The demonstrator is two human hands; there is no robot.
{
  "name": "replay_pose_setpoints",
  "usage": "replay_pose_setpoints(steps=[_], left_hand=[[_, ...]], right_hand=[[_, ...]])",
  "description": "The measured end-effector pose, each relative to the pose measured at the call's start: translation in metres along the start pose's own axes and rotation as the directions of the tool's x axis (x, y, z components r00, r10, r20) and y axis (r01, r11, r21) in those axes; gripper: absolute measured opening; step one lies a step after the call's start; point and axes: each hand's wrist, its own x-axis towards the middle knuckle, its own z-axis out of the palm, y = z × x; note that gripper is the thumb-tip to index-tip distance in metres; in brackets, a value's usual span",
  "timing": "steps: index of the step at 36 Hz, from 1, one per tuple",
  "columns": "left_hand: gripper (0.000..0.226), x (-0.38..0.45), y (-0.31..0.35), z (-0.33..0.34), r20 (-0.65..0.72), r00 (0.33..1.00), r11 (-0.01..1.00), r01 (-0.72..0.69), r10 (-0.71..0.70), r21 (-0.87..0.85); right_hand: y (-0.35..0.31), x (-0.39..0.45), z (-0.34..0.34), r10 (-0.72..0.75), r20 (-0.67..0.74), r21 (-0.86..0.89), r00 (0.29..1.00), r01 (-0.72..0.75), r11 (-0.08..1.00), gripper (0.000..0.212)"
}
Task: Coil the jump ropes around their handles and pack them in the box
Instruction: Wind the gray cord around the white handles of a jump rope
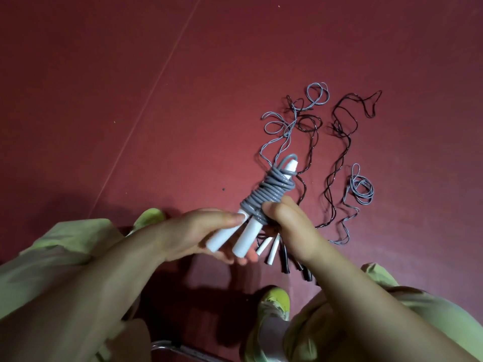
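Note:
A grey jump rope [269, 194] is wound in tight turns round its two white handles [245, 237], held up over the floor. My left hand [203, 231] grips the lower ends of the handles from the left. My right hand [290, 226] pinches the coil's lower turns from the right. A short loop of grey cord sticks out past the handles' upper end. On the red floor beyond lie loose grey ropes [362, 188] and black ropes [339, 142], tangled. Their white handles [273, 250] and black handles [285, 262] show just under my hands. No box is in view.
My knees in light green trousers [52, 257] and yellow-green shoes [275, 299] frame the bottom of the view. A chrome chair rail [167, 346] shows at the bottom edge. A pale seam line [156, 82] runs diagonally across the red floor.

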Motion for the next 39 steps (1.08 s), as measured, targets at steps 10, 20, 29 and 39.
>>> replay_pose_setpoints(steps=[10,20,29,39], left_hand=[[0.064,0.006,-0.007,-0.003,0.539,0.834,0.857,0.191,0.115,-0.479],[0.066,0.004,0.002,-0.003,0.145,0.985,0.940,0.134,-0.091,-0.314],[0.056,0.007,0.004,0.008,-0.354,0.935,0.977,0.104,-0.032,0.185],[0.045,0.013,-0.003,0.001,-0.534,0.815,0.836,0.122,0.223,0.534]], right_hand=[[-0.007,0.003,-0.002,0.018,0.034,0.019,0.999,-0.018,1.000,0.058],[-0.008,0.006,-0.007,0.181,-0.048,-0.249,0.982,-0.187,0.950,0.052],[-0.002,0.005,-0.011,0.183,-0.221,-0.518,0.958,-0.275,0.810,0.053],[-0.003,0.006,-0.009,0.260,-0.193,-0.388,0.946,-0.317,0.865,0.057]])
